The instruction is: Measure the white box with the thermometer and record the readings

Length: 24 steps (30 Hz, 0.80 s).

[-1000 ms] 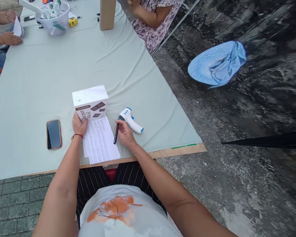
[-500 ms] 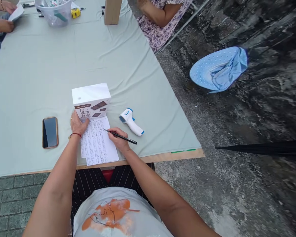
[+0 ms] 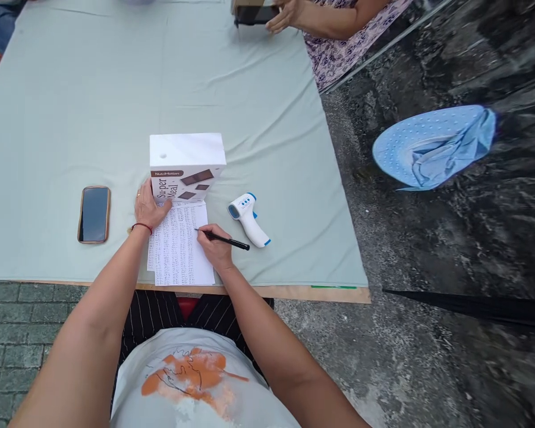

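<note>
Paper sheets, at least two, overlapping: flat on the tablecloth close to its near edge, upper end meeting the base of a white box; whether tucked beneath it, cannot tell. Upper sheet: columns of small marks, illegible at this size, with a blank strip along the right.

Right hand: fingers closed round a black pen, tip over the sheet about where marks give way to blank; contact not discernible.

Left hand: half open, thumb apart from fingers, set against the box's lower left corner; firm grip or mere steadying, cannot tell.

Alongside: phone, left, apart from the sheets; white-and-blue handheld thermometer, right, near the pen.

Step in hand, by judgement: adding marks to the upper sheet. Next move seems to call for a light, controlled pen tip beside the columns, sheets kept from sliding.
</note>
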Motion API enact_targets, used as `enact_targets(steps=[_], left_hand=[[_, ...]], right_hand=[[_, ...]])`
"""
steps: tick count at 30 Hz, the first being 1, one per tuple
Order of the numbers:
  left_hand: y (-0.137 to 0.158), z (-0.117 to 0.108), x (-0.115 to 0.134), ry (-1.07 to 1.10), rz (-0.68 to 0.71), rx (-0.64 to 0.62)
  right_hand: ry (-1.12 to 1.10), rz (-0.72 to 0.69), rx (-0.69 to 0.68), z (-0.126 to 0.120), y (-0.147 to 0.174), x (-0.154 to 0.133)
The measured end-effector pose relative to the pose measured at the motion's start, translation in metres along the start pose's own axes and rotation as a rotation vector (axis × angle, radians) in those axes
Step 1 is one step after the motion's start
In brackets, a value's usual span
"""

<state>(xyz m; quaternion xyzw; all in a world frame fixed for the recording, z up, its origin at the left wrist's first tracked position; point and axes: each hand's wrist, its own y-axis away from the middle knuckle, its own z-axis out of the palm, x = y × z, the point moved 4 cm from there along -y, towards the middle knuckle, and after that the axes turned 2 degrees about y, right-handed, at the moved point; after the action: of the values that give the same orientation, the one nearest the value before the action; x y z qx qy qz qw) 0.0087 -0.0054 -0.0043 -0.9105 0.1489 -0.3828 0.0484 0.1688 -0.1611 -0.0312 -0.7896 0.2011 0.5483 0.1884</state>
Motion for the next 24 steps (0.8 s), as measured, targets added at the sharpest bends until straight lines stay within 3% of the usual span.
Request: enact_targets(steps=[24], left_hand=[[-0.0001, 0.0025, 0.0007, 0.012, 0.011, -0.01]], right_hand=[[0.063, -0.032, -0.011, -0.0025, 0.0, 0.0007]])
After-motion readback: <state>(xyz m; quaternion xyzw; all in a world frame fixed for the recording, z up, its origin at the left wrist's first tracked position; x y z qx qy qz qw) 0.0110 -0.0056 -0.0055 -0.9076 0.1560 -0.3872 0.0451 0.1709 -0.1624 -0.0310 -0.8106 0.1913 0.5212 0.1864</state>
